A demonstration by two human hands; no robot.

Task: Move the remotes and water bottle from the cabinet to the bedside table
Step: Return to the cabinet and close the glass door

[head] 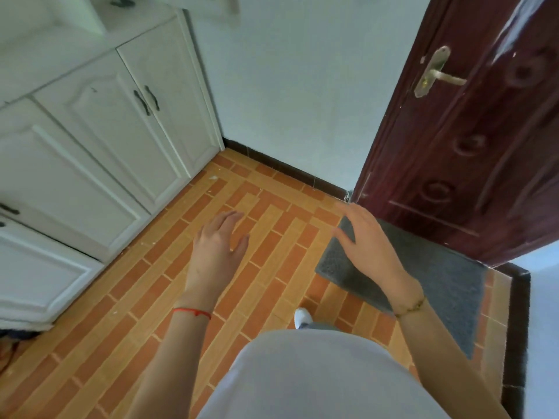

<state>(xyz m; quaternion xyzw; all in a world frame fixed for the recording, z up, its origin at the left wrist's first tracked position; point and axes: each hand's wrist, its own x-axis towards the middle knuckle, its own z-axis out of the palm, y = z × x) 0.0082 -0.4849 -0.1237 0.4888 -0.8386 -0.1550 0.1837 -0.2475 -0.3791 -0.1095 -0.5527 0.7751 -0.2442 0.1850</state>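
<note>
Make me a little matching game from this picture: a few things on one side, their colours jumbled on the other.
Things:
1. cabinet
2. door
3. mat
4. wrist string on the left hand

Colours:
A. grey
B. red
C. white
D. dark reddish brown

Pairs: 1-C, 2-D, 3-A, 4-B
</note>
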